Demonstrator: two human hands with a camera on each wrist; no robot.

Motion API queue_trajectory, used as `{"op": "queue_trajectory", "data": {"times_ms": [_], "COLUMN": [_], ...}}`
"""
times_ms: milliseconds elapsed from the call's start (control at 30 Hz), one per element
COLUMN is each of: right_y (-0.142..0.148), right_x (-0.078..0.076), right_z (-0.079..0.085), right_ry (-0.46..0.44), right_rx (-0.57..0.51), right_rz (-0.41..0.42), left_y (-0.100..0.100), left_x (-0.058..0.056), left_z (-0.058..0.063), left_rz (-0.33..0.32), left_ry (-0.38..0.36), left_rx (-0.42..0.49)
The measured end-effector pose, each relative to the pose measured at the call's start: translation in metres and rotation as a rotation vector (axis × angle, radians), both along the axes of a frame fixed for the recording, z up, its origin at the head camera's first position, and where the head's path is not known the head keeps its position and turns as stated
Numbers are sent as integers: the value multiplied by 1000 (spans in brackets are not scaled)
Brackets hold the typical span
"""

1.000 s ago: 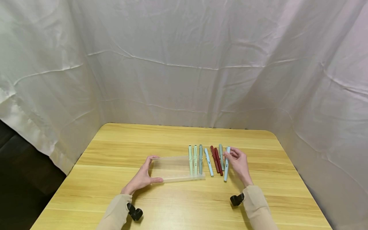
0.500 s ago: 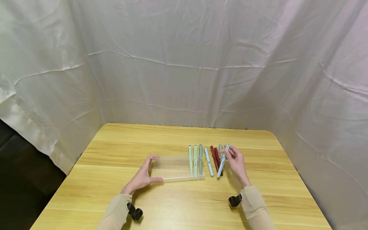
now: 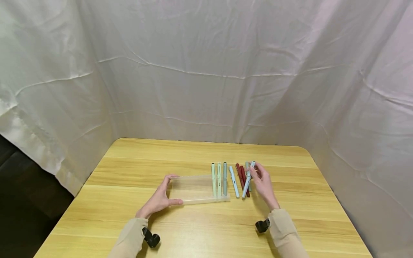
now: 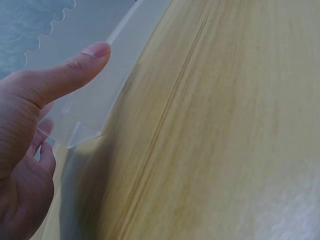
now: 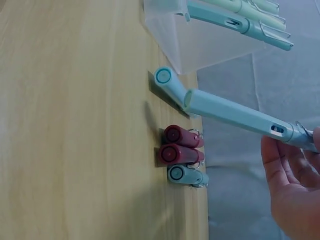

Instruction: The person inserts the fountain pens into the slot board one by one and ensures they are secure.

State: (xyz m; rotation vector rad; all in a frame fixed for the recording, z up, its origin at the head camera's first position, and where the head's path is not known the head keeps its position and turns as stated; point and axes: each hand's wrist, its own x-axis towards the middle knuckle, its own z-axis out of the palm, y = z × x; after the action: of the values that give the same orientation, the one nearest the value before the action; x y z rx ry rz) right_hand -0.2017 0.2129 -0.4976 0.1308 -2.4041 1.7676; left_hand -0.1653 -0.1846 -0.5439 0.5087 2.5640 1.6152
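My left hand [image 3: 159, 197] grips the left end of a clear plastic pen rack [image 3: 206, 201], thumb on its front side and fingers at the back. In the left wrist view the rack's scalloped edge [image 4: 52, 27] shows. Lying across the rack's right end are two light green pens [image 3: 219, 182] and a grey-teal pen [image 3: 224, 182]. My right hand [image 3: 264, 184] pinches a light blue fountain pen [image 5: 235, 115] near its clip end, tilted and raised over the pens on the table. Its lower end points toward me.
Right of the rack lie another light blue pen [image 3: 234, 182], two dark red pens [image 3: 240, 174] side by side, and a grey-green pen [image 5: 182, 174] partly hidden in the head view. The wooden table [image 3: 200, 233] is bordered by pale curtains [image 3: 206, 89].
My right hand has carried the light blue pen leftward, from right of the grey-green pen to over the red pens, tilting it. The left hand and rack have stayed put.
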Motion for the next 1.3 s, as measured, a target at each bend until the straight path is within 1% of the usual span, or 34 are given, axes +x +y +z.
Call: {"op": "queue_trajectory", "data": {"times_ms": [100, 267, 400, 567, 733, 900, 1067, 1300], "right_y": [-1, -3, -4, -6, -8, -11, -15, -21], "right_x": [1, 2, 3, 4, 3, 2, 3, 6], "right_z": [1, 4, 7, 9, 10, 11, 12, 16], "right_ry": [-7, 20, 13, -30, -28, -8, 44, 100], "right_rx": [25, 58, 27, -30, -64, -104, -124, -108], "right_rz": [-8, -19, -11, 12, 34, 53, 64, 80], "left_y": [0, 0, 0, 0, -1, -1, -1, 0], "left_x": [0, 0, 0, 0, 0, 0, 0, 0], "left_z": [0, 0, 0, 0, 0, 0, 0, 1], "left_rz": [4, 6, 7, 5, -2, -8, -1, 2], "left_ry": [-5, -3, -2, -9, -1, 4, -10, -20], "left_rx": [-5, -5, -3, 1, 3, 9, 9, 5]}}
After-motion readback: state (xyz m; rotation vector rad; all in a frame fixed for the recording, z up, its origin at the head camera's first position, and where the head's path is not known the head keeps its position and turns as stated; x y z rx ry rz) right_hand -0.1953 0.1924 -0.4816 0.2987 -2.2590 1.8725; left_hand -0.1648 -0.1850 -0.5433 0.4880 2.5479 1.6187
